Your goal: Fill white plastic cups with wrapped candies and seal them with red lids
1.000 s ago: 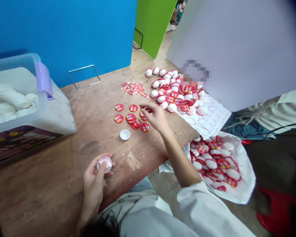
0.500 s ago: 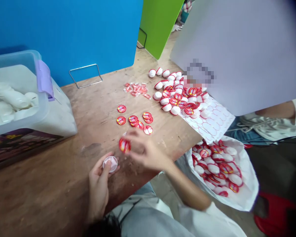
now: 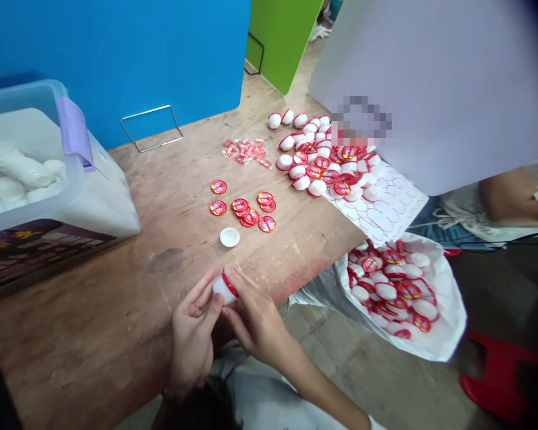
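Observation:
Between both hands, over the table's near edge, is a small white plastic cup (image 3: 222, 291) tilted on its side. My left hand (image 3: 192, 331) grips its body, thumb on the near side. A red printed lid (image 3: 230, 285) sits against the cup's mouth, and the fingers of my right hand (image 3: 260, 318) press on it. Whether the lid is fully seated cannot be seen. Just beyond the hands another white cup (image 3: 229, 237) stands upright. Behind it several loose red lids (image 3: 240, 207) lie flat, some overlapping. Farther back is a small pile of clear-and-red packets (image 3: 247, 150).
A clear bin (image 3: 112, 197) of stacked white cups stands left. Lidded cups (image 3: 316, 158) heap at the back right beside a printed sheet (image 3: 385, 209). A white sack (image 3: 452, 334) of lidded cups hangs low right. Blue (image 3: 161, 54), green (image 3: 282, 42) and lilac panels (image 3: 430, 89) bound the table. Another person's arm (image 3: 509, 197) shows right.
My right hand has brought the red lid down to the cup in my left hand. A white cup now shows upright on the table where my right hand was. The view has shifted slightly.

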Demonstrator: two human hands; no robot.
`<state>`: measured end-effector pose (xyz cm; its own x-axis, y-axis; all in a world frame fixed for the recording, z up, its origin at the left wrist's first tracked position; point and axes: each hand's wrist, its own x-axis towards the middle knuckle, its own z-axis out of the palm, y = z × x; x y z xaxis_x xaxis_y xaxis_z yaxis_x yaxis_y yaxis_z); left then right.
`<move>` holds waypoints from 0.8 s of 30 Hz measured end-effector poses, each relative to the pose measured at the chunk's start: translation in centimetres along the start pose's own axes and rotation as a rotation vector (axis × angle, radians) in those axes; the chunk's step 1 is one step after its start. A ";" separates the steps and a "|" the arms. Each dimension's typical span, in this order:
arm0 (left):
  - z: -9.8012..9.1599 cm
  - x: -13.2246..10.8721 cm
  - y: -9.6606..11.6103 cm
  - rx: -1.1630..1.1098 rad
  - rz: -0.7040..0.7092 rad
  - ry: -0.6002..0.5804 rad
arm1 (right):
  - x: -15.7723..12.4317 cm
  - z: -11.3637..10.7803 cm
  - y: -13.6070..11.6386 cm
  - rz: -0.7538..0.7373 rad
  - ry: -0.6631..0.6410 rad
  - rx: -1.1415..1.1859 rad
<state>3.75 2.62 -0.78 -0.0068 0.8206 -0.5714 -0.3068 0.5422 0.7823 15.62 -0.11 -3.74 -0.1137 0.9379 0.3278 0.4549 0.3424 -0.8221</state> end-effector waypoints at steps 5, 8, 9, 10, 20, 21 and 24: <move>0.6 -0.5 -0.3 -0.006 -0.018 0.018 | -0.5 0.8 0.1 0.015 0.089 0.001; 0.8 -0.8 -0.5 -0.043 0.009 0.024 | -0.6 1.0 0.0 0.050 0.140 0.072; 0.9 -0.9 -0.5 -0.048 0.011 0.019 | -0.7 1.0 -0.1 0.063 0.143 0.095; 0.9 -1.0 -0.5 -0.051 0.009 0.011 | -0.7 0.9 -0.1 0.075 0.142 0.109; 1.8 -1.7 0.3 -0.146 0.000 -0.135 | 0.0 0.9 -0.1 -0.007 0.286 0.218; 1.8 -1.8 0.3 -0.148 -0.002 -0.146 | 0.0 0.8 -0.3 -0.005 0.294 0.234; 1.5 -1.8 0.7 -0.120 -0.020 -0.203 | 0.0 0.4 -0.8 0.008 0.273 0.277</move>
<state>4.96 1.73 1.14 0.1879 0.8362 -0.5152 -0.4156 0.5429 0.7297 14.90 -0.36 -3.29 0.1449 0.9042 0.4017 0.1944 0.3721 -0.9076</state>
